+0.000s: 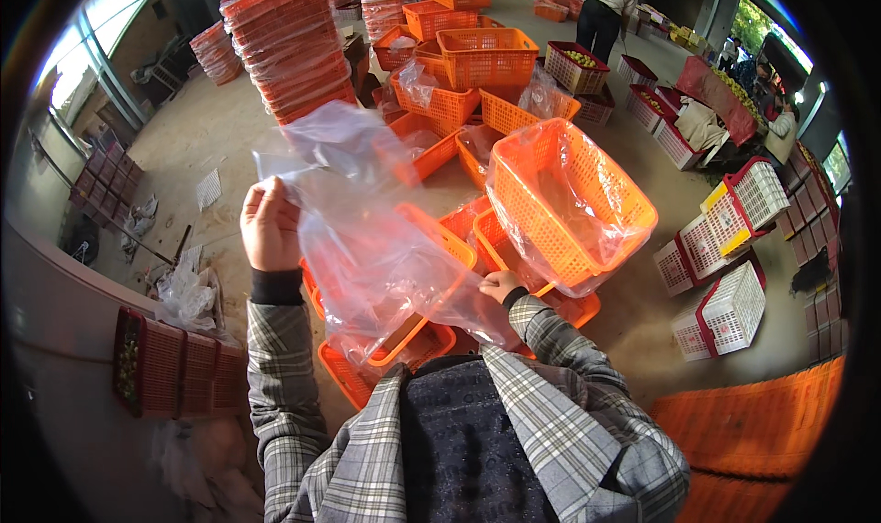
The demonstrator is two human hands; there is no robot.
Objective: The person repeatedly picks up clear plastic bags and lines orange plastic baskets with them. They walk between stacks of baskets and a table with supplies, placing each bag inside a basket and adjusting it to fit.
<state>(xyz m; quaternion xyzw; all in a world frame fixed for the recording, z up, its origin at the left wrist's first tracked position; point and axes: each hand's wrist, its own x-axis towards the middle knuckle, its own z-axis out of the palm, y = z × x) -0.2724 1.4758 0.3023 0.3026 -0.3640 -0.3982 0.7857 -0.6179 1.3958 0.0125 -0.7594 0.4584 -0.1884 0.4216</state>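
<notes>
A large clear plastic bag (372, 248) is spread between my hands, above several orange plastic crates. My left hand (270, 223), raised on the left, pinches its upper edge. Lower and to the right, my right hand (500, 286) grips another part of the film near my jacket. Through the bag shows an orange crate (451, 237), partly hidden. Just beyond my right hand, a tilted orange crate (571, 199) lined with clear plastic rests on other crates.
Orange crates (489, 58) lie piled ahead, beside a tall wrapped stack (285, 41). White and red crates (719, 310) stand at right, red crates (179, 371) at left. A person (609, 7) stands far ahead; others are at a fruit-laden table (729, 100) at upper right.
</notes>
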